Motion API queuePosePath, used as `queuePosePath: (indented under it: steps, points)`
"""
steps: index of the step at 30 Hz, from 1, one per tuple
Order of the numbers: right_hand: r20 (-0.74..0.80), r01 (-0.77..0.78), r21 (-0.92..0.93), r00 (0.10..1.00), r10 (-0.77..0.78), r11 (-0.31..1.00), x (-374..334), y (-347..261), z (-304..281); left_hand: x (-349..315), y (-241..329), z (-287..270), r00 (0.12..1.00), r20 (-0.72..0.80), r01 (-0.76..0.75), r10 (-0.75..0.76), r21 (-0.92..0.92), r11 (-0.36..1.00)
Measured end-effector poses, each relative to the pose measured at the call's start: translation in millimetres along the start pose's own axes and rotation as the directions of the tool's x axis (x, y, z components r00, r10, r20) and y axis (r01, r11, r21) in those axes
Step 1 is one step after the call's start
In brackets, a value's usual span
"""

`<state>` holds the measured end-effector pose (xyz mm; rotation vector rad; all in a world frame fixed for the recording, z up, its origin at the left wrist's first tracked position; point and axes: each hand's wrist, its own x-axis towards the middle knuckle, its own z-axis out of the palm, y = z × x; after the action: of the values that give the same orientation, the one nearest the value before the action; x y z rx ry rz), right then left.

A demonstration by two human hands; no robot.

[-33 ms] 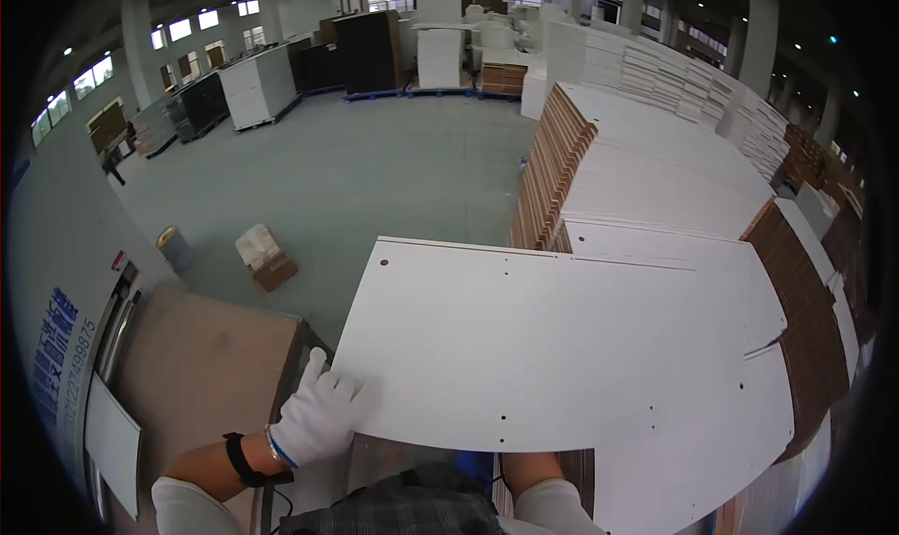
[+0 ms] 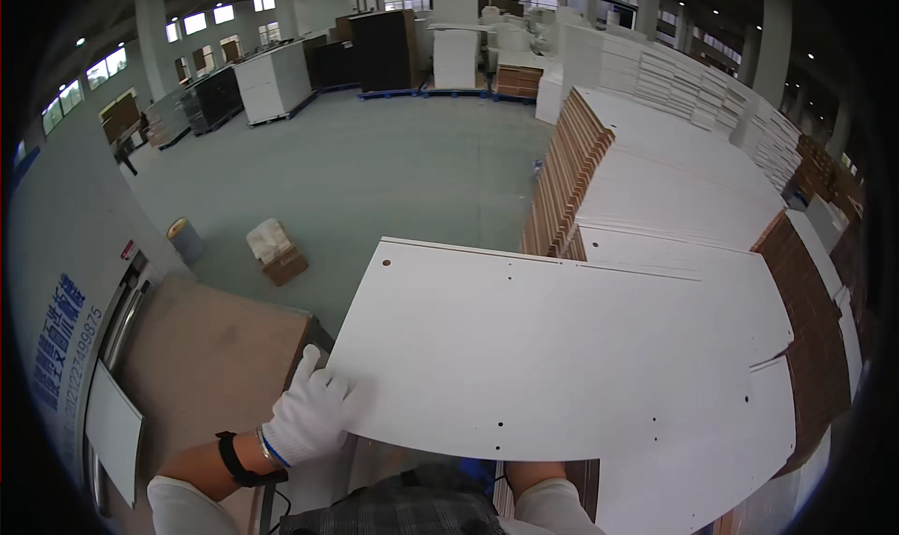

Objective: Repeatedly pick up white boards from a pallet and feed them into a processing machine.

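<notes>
A large white panel (image 2: 524, 348) with drilled holes lies in front of me, its left end reaching out past the stack at the right. At the panel's near left edge is my left hand (image 2: 309, 415) in a white knitted glove. Its fingers close over that edge, with one digit pointing away from me. My right forearm (image 2: 536, 475) runs in under the panel's near edge, so my right hand and its fingers are hidden beneath the board.
Stacked white panels with brown edges (image 2: 674, 174) stand at the right. On my left are a brown-topped surface (image 2: 215, 357), a machine housing (image 2: 84, 245) and a small white panel (image 2: 114, 432). A carton (image 2: 284, 265) and a roll (image 2: 184, 239) sit on the floor (image 2: 375, 170).
The whole view has shifted slightly. My left hand and the panel's left end sit a little farther left, with the hand still at the same edge.
</notes>
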<state>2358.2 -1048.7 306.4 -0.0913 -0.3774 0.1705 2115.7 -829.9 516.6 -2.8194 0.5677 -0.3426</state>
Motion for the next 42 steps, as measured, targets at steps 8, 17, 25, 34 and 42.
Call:
queuePosePath:
  steps: [8,17,25,34,42]
  points:
    - [0.358,0.088,0.222,0.919,-0.165,0.971,68.4,59.7,29.1,-62.1,-17.0,-110.7,0.924,0.163,0.354,-0.345,-0.03,0.935]
    - [0.22,-0.019,0.139,0.975,-0.013,0.99,13.3,106.1,68.7,-153.0,-9.3,-108.2,0.849,0.256,0.509,-0.462,-0.163,0.845]
    - [0.082,-0.379,-0.211,0.912,0.402,0.901,-20.1,124.7,149.7,-274.4,11.9,-59.2,0.736,0.26,0.674,-0.625,-0.366,0.642]
    - [-0.256,-0.319,-0.706,0.947,0.192,0.632,-55.4,276.9,278.2,-415.3,77.1,-67.6,0.436,0.327,0.796,-0.838,-0.576,0.189]
    - [-0.004,-0.297,-0.798,0.872,0.489,0.524,-159.6,384.4,355.0,-506.6,149.9,-49.5,-0.101,0.532,0.494,-0.841,-0.707,-0.506]
